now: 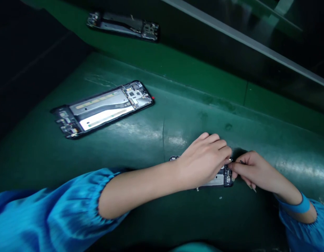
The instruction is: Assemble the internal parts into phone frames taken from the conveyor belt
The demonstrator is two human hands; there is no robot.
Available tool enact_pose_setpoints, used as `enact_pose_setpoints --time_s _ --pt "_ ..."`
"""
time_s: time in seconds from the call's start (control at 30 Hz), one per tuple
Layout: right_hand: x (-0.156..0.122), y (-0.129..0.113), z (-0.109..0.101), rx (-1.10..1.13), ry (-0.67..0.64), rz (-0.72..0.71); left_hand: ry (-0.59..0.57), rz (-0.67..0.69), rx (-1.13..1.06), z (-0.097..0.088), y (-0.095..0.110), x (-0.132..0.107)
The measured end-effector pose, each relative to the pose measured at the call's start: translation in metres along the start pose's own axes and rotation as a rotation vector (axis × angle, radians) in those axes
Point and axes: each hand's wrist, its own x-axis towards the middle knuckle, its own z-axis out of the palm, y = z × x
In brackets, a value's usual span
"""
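My left hand [203, 159] lies over an opened phone frame [221, 179] on the green mat, fingers curled and pressed onto its far end. My right hand [252, 170] meets it from the right, fingertips pinched together at the frame's circuit-board end on something too small to name. Most of this phone is hidden under my left hand. Both arms wear blue sleeves.
A second opened phone frame [102, 108] lies on the green mat [177, 115] at the left. A third phone frame [123, 26] rests on the raised green ledge at the back. A grey metal rail [245, 40] runs diagonally across the upper right.
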Motion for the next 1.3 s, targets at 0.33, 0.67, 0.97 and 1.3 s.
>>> enact_pose_setpoints --time_s 0.33,0.67,0.97,1.3 --pt "0.001 -0.002 0.001 0.004 -0.013 0.013 -0.003 -0.025 0.076 0.003 0.008 0.002" --pt "-0.002 0.001 -0.004 -0.128 0.117 -0.313 0.078 -0.113 0.094 -0.003 0.012 -0.002" --pt "-0.024 0.036 0.008 -0.337 0.587 -0.877 0.0 0.155 0.279 -0.006 0.01 -0.05" --pt "-0.014 0.032 0.007 -0.66 0.563 -0.873 -0.023 0.095 0.249 -0.004 0.007 -0.042"
